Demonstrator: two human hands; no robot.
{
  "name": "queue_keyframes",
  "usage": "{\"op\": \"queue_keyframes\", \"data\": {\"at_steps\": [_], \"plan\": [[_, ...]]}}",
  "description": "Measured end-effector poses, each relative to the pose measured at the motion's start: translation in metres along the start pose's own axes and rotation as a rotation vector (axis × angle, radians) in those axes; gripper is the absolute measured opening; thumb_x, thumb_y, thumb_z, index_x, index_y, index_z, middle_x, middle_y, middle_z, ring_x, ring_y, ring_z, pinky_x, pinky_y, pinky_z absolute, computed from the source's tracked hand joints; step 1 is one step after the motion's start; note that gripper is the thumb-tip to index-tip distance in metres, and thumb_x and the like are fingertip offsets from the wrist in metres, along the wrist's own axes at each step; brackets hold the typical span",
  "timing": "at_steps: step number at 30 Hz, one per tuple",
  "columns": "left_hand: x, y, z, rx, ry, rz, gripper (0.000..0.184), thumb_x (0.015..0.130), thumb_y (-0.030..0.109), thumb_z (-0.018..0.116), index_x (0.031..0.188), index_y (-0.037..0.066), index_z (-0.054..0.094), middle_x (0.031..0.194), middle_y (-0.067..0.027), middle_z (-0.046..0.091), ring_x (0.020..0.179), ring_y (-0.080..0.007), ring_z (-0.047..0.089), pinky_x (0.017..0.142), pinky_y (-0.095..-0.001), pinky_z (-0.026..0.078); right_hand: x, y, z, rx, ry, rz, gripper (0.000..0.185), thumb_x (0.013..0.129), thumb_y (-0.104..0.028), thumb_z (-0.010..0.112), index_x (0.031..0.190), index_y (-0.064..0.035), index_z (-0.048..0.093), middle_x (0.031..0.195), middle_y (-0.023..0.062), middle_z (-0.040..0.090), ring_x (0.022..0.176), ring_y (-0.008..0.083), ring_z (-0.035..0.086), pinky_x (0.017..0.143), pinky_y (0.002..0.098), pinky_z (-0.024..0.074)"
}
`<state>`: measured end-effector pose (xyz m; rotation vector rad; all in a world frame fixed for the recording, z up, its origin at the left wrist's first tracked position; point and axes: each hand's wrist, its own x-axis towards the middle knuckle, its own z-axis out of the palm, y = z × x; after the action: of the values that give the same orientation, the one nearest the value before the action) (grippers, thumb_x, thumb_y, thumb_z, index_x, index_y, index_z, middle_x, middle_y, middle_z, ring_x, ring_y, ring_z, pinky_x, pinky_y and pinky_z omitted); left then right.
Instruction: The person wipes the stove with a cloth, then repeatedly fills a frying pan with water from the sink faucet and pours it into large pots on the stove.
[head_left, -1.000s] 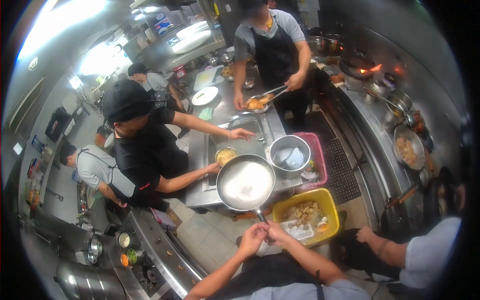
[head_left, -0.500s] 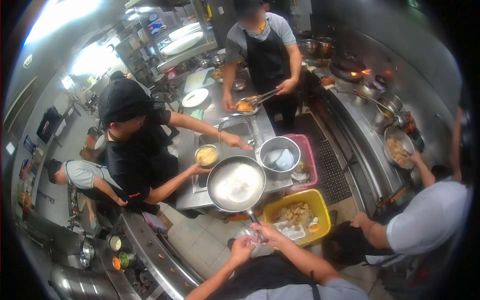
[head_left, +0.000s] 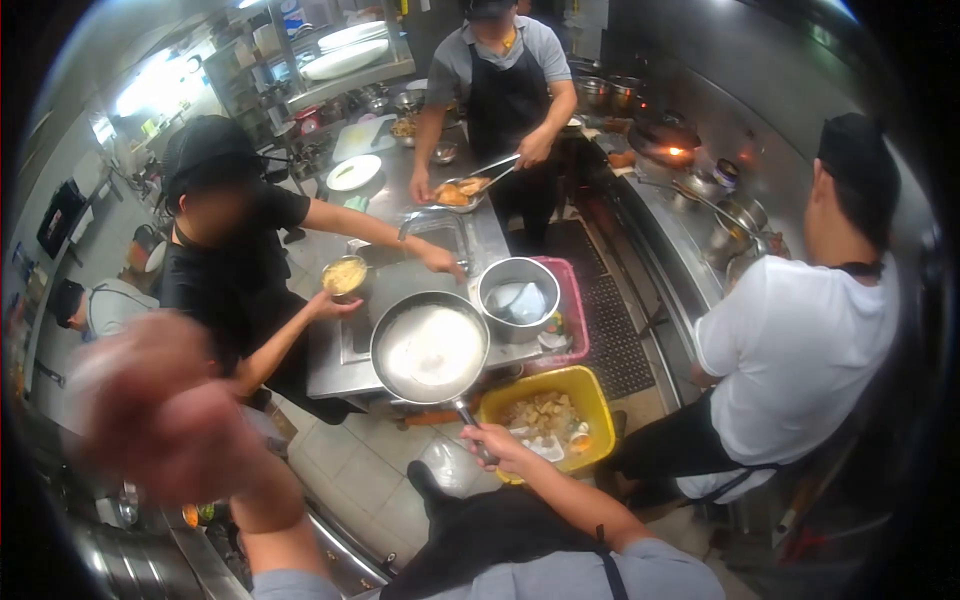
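The person's right hand [head_left: 500, 447] is closed around the handle [head_left: 468, 418] of a frying pan [head_left: 430, 345], which is held out in front of the body, its round side away from the wearer. A pale, whitish layer shows across the pan's inside, with a bright glare on it. In the view, the pan overlaps the near edge of a steel counter [head_left: 333, 376] with a sink [head_left: 392, 285]; whether it touches the counter cannot be told. The left hand [head_left: 165, 410] is raised close to the camera, well apart from the pan, and so blurred that its state cannot be told. Just beyond the pan to the right stands a deep metal pot [head_left: 512, 332] with something pale inside, a pink tub [head_left: 573, 300] beside it. Nearer the wearer, a yellow tub [head_left: 601, 410] holds food pieces. Across the sink, a co-worker in black [head_left: 225, 260] holds a small bowl of yellow food [head_left: 346, 270]. Farther back, a person in a dark apron [head_left: 505, 110] has tongs [head_left: 503, 163] at a metal dish of browned food [head_left: 458, 192]. At the right is a person in a white shirt [head_left: 800, 350].
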<state>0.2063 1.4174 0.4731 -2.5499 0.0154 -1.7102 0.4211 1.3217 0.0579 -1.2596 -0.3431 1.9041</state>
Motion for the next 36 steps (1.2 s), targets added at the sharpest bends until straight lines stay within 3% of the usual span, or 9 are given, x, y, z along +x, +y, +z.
{"op": "queue_keyframes", "data": {"at_steps": [1,3,4,6,13,36], "plan": [[0.024,0.010,-0.009,-0.265,0.162,0.051,0.024,0.080,0.020,0.057,0.088,-0.003,0.057,0.084,-0.0154,0.059,0.067,-0.0249,0.055,0.060,-0.0331,0.046,0.000,-0.001,0.001,-0.003,0.001,0.000,0.023,0.096,-0.036,0.051,0.100,-0.0128,0.051,0.070,-0.0017,0.048,0.044,0.0118,0.047,0.032,0.0254,0.0284],[0.060,0.033,-0.039,0.195,-0.136,0.290,0.038,0.093,0.042,0.052,0.091,0.006,0.040,0.082,0.0001,0.045,0.054,-0.0122,0.039,0.052,-0.0311,0.045,0.000,-0.001,0.001,0.000,0.007,0.001,0.024,0.095,-0.036,0.052,0.100,-0.0124,0.051,0.070,-0.0015,0.048,0.044,0.0116,0.047,0.033,0.0253,0.0282],[0.071,0.051,-0.039,0.195,-0.131,0.288,0.038,0.093,0.042,0.052,0.091,0.006,0.040,0.082,0.0001,0.045,0.054,-0.0122,0.039,0.052,-0.0311,0.045,0.000,0.000,-0.002,-0.003,0.012,0.002,0.024,0.095,-0.036,0.052,0.100,-0.0124,0.051,0.070,-0.0015,0.048,0.044,0.0116,0.047,0.033,0.0253,0.0282],[0.088,0.089,-0.024,0.389,-0.248,0.092,0.028,0.093,0.033,0.049,0.084,0.009,0.037,0.072,0.0025,0.037,0.054,-0.0100,0.031,0.051,-0.0267,0.035,0.001,0.001,-0.003,0.010,0.002,0.013,0.025,0.095,-0.034,0.053,0.104,-0.0113,0.056,0.073,-0.0012,0.049,0.048,0.0124,0.047,0.037,0.0264,0.0284],[0.084,0.082,-0.024,0.234,-0.142,0.177,0.027,0.093,0.032,0.049,0.084,0.009,0.037,0.072,0.0025,0.037,0.055,-0.0100,0.032,0.051,-0.0264,0.035,0.001,0.002,-0.002,-0.013,-0.009,-0.003,0.022,0.095,-0.035,0.052,0.099,-0.0134,0.052,0.070,-0.0019,0.048,0.045,0.0109,0.047,0.033,0.0246,0.0289],[0.060,0.071,-0.028,0.094,0.017,0.282,0.022,0.091,0.028,0.049,0.086,0.010,0.038,0.070,0.0022,0.038,0.055,-0.0102,0.034,0.052,-0.0256,0.033,0.002,0.000,0.001,-0.059,0.026,0.052,0.024,0.095,-0.034,0.053,0.106,-0.0126,0.056,0.076,-0.0002,0.049,0.051,0.0143,0.048,0.039,0.0266,0.0313]]}}
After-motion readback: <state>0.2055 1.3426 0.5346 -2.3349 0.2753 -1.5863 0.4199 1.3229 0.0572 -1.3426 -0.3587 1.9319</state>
